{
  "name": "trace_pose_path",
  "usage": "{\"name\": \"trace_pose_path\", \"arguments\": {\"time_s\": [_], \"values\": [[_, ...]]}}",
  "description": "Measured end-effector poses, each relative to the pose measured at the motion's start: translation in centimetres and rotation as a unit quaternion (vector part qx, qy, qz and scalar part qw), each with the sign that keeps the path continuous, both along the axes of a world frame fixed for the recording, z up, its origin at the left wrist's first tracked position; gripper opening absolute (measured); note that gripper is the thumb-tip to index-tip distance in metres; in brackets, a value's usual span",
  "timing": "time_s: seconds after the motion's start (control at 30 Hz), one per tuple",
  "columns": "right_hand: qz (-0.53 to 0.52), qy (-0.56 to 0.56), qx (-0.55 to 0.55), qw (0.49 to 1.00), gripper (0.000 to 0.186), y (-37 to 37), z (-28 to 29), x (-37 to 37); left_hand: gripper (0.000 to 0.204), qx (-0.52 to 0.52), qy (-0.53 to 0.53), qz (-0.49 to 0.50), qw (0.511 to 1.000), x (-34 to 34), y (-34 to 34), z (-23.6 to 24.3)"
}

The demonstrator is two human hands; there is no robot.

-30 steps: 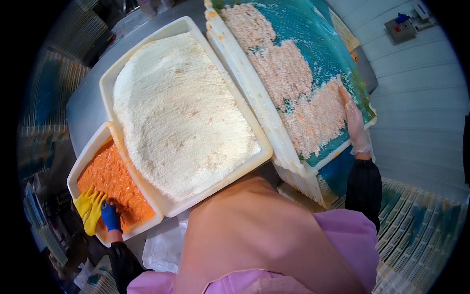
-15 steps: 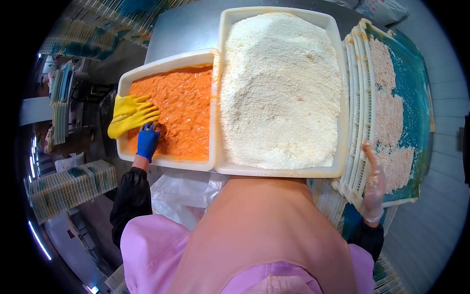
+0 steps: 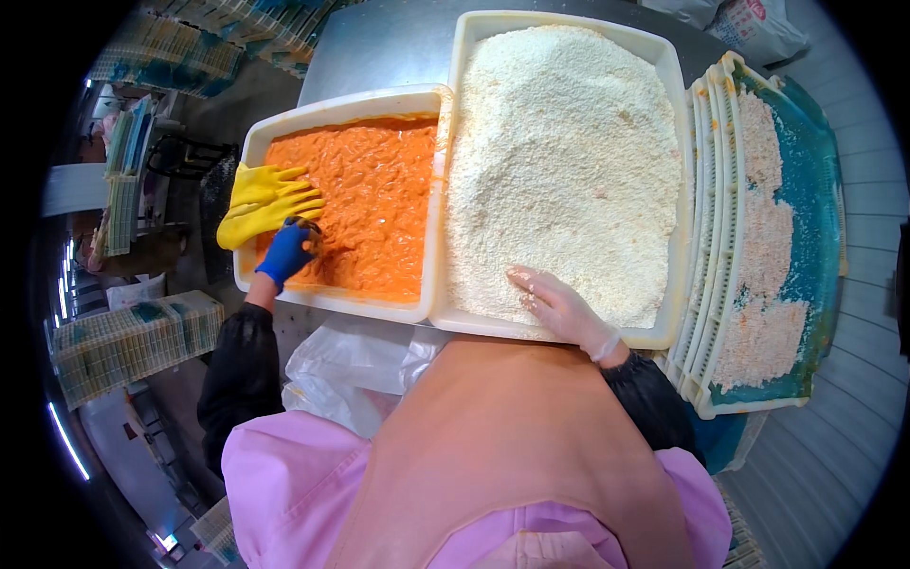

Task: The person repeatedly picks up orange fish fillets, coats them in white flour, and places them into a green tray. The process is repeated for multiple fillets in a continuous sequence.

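Observation:
My left hand (image 3: 287,254), in a blue glove, is over the lower left of a white tub (image 3: 438,204) filled with wet orange mixture (image 3: 365,204). Its fingers curl closed, and whatever they hold is hidden. A yellow rubber glove (image 3: 270,204) drapes over the tub's left side, beside that hand. My right hand (image 3: 561,305), in a clear plastic glove, lies fingers outstretched at the near part of the white crumbs (image 3: 569,161). These crumbs fill a larger white tub (image 3: 684,123). Crumbs cling to its fingertips, and I see nothing held.
Right of the crumb tub leans a stack of white-framed trays (image 3: 711,237); its top teal tray (image 3: 806,209) carries crumb-coated flat pieces (image 3: 763,341). Both tubs stand on a metal table (image 3: 379,47). A clear plastic bag (image 3: 351,365) hangs below the orange tub. More racks (image 3: 142,341) stand left.
My right hand has moved left from the teal tray onto the crumbs. My left hand has turned and lifted slightly, its fingers more curled. The whole view has shifted a little.

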State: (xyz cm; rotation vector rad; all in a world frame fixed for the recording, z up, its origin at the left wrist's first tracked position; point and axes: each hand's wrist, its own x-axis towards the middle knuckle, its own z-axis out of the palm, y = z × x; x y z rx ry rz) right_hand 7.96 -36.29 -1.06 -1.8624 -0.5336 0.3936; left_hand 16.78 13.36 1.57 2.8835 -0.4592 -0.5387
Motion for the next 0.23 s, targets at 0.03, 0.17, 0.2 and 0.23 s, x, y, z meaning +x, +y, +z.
{"name": "trace_pose_path", "arguments": {"time_s": [0.03,0.17,0.2,0.23], "values": [[0.002,-0.020,-0.030,0.999,0.036,-0.1,-1.3,0.1,0.014,-0.113,0.012,0.016,0.993,0.8,0.2,0.5],[-0.088,0.183,0.071,0.977,0.040,-3.0,-4.1,-0.2,0.012,-0.100,0.111,0.150,0.977,3.2,-0.2,3.3],[-0.086,0.190,0.076,0.975,0.042,-3.6,-4.3,-0.1,0.013,-0.025,0.041,0.085,0.995,3.4,-1.0,3.5],[-0.084,0.197,0.081,0.973,0.043,-4.1,-4.4,0.1,0.015,0.050,-0.029,0.019,0.998,3.4,-1.8,3.5]]}}
